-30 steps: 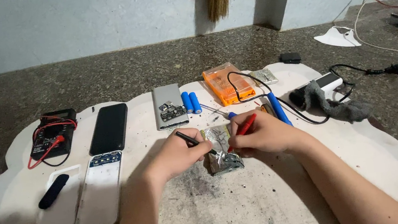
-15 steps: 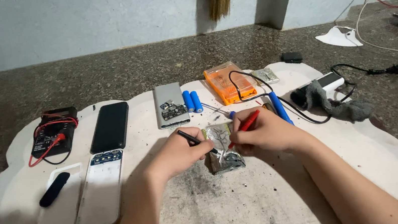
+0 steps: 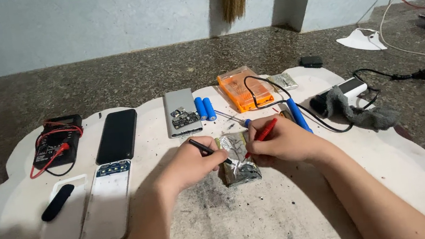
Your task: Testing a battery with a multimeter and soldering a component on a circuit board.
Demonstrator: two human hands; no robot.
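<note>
- A white, wavy-edged board serving as the tabletop is seen lying on a speckled stone floor.
- Near the left edge, a white phone back cover carrying a black oblong piece, and a white opened phone body with a blue circuit strip, are laid side by side.
- At the middle of the tabletop, a crinkled silver foil-wrapped battery pack is placed between the two hands.
- The left hand is closed around a thin black probe, its tip laid on the pack.
- The right hand is closed around a thin red probe, its tip also brought to the pack.
- Farther left, a black smartphone and a black multimeter with red leads are set near the far-left edge.
- Toward the far edge, a grey power-bank case with a small circuit board, two blue cylindrical cells and an orange plastic tool box are lined up.
- At the far-right corner, a grey rag is draped beside a black cable.
</note>
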